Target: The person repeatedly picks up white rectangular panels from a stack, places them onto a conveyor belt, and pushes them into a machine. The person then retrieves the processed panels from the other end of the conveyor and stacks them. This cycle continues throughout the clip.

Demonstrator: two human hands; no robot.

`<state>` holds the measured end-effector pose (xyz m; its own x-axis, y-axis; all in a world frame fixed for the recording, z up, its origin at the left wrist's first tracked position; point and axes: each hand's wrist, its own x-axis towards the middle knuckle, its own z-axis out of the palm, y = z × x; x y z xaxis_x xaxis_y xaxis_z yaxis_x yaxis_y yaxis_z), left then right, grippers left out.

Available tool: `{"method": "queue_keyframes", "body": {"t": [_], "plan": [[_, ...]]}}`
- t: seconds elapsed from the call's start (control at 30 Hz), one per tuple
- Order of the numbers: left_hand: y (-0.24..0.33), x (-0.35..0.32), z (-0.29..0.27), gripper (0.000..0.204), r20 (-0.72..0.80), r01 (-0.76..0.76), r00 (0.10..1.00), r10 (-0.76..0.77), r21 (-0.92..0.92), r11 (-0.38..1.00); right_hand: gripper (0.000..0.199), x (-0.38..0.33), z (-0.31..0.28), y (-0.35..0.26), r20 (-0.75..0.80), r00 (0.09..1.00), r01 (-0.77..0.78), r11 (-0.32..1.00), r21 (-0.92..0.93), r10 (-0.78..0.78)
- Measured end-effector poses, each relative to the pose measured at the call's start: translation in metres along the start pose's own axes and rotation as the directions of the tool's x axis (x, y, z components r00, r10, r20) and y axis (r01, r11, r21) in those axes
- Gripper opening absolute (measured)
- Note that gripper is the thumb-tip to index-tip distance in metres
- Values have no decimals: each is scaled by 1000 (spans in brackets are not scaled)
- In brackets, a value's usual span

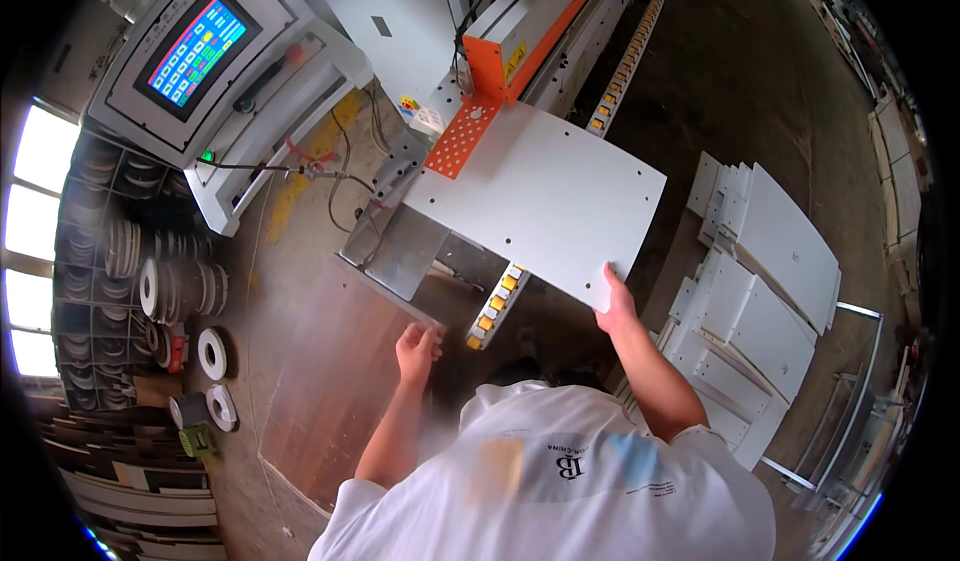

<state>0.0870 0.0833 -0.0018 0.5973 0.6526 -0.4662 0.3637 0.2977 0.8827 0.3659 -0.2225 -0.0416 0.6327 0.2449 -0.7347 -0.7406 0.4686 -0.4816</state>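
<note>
A white rectangular panel (545, 196) with several small dark holes lies across the edge of a machine. Its near part rests over a roller track (497, 306) with yellow rollers. My right hand (617, 304) grips the panel's near right corner, thumb on top and the other fingers hidden underneath. My left hand (418, 349) is closed, fingers curled, beside the far corner of a brown wood-look board (340, 381). Whether anything is inside those fingers is hidden. An orange perforated plate (462, 139) lies along the panel's far left edge.
A control console (190, 61) with a lit screen stands at the far left. The machine's orange guard (488, 64) rises beyond the panel. Stacked white panels (750, 321) lie to the right, near a metal frame (860, 311). Rolls of edge banding (180, 289) fill the left.
</note>
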Motion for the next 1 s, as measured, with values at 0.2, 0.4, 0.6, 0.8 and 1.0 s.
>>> {"method": "queue_keyframes", "body": {"t": [0.2,0.4,0.6,0.8,1.0], "plan": [[3,1,2,14,4,-2,1000,2,13,1000,53,34,10,-43,13,1000,23,999,-30,-23],[7,5,13,17,14,14,1000,-14,27,1000,67,39,-27,-67,-61,990,120,988,-97,-126],[7,-10,97,16,255,-98,965,63,127,987,68,-15,-166,-59,-162,984,-2,903,-429,-75],[6,-51,218,16,543,19,823,-166,266,964,58,-43,-371,-32,-585,805,-172,905,-390,-99],[-6,-73,274,23,615,39,647,-450,562,826,80,-35,-502,-61,-862,502,-205,960,-190,-63]]}}
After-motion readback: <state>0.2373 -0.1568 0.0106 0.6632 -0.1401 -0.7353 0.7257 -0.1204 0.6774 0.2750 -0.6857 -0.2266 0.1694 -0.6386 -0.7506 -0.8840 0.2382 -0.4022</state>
